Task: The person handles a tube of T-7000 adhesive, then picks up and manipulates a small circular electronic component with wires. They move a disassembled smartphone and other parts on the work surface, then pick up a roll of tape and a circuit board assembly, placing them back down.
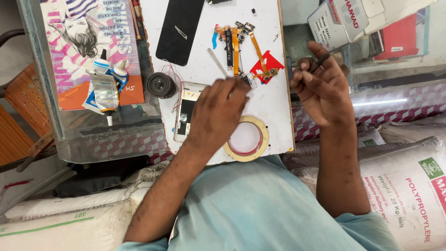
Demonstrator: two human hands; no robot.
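On the white counter (274,111), the left hand (218,114) grasps a thin metal tool (217,62) over an opened phone (186,111); the right hand (323,88) pinches a small dark part (324,59).

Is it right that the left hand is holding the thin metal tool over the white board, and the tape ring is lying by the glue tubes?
Not quite. In the head view the tape ring lies on the white board beside the left hand holding the thin metal tool, far from the glue tubes.
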